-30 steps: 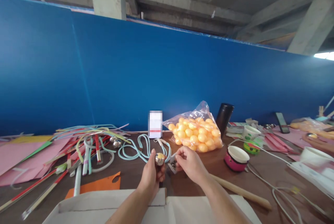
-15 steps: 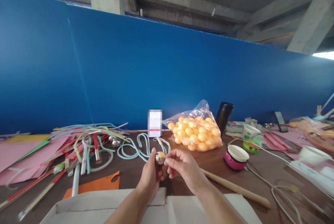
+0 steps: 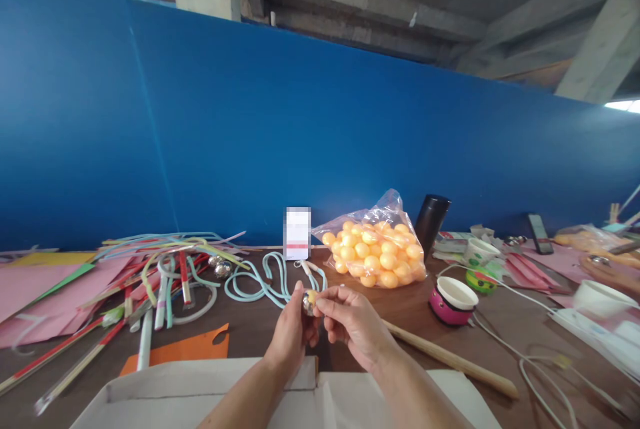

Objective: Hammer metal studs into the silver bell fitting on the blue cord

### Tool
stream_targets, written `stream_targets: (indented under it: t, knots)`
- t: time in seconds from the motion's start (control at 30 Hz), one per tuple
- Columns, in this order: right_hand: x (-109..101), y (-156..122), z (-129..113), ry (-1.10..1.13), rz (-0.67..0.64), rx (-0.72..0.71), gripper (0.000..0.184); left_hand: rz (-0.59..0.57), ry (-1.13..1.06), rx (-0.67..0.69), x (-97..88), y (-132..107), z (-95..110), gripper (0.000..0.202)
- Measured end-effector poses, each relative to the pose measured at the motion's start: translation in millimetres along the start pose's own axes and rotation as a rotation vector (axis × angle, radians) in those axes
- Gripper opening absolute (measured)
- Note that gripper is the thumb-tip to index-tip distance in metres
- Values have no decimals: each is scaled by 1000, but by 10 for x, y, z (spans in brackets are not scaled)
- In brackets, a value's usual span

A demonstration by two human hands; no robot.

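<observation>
A small shiny silver ball [image 3: 307, 302] with a yellowish patch is gripped between the thumb and fingers of my left hand [image 3: 291, 329], above the front of the table. From the right, my right hand [image 3: 353, 322] reaches in with thumb and forefinger pinched against the ball's edge. Its fingertips cover whatever may lie between them. Just beyond both hands lies a looped light-blue cord [image 3: 267, 282] with a white card [image 3: 298, 236] leaning against the wall. Similar silver balls [image 3: 223, 270] rest to the left, beside a heap of tubes.
Right of centre stands a clear bag of orange balls [image 3: 373, 256], with a black cylinder [image 3: 433, 219] behind. A wooden stick [image 3: 450, 357], pink cup [image 3: 453, 306] and white cables lie right. Coloured paper [image 3: 45, 289] and tubes cover the left. At far right a person's hand [image 3: 603, 268] shows.
My hands and the silver ball have shifted slightly right. My right fingertips now overlap more of the ball, and its yellowish patch looks smaller.
</observation>
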State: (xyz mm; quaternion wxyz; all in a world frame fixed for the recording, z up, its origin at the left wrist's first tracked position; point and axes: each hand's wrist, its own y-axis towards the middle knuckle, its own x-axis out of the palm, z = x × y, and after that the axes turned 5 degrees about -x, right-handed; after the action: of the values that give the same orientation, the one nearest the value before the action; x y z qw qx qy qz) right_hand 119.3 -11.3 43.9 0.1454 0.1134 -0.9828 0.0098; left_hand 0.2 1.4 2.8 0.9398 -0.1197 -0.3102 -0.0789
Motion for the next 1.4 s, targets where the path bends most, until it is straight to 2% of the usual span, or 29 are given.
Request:
stream_targets:
  t: [0.17,0.6,1.4]
  knots:
    - [-17,2,6,26,-10,35,25,-38,15,-3,14,-4,5,50]
    - [-24,0,29,19,-20,28,25,1,41,0,52,-45,32,48]
    - [-20,6,20,-30,10,9,24,48,125,-47,38,-38,41,56]
